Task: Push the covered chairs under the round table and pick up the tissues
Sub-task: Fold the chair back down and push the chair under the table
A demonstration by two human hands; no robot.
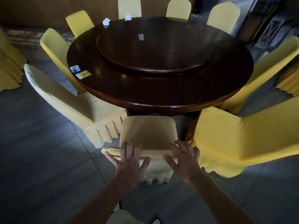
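A dark round wooden table (161, 97) with a turntable (155, 50) in its middle fills the view. Directly in front of me stands a yellow covered chair (148, 131), its seat partly under the table's near edge. My left hand (129, 157) and my right hand (184, 157) lie flat on the top of its backrest, fingers spread over the front. Two crumpled white tissues lie at the table's far edge: one tissue (106, 22) on the left, a second tissue (128, 17) just right of it.
Several more yellow covered chairs ring the table, among them a left chair (77, 107) and a right chair (239, 136) close beside mine. Two cards (80, 71) lie on the table's left edge and a small object (141, 37) on the turntable. Grey floor tiles lie below.
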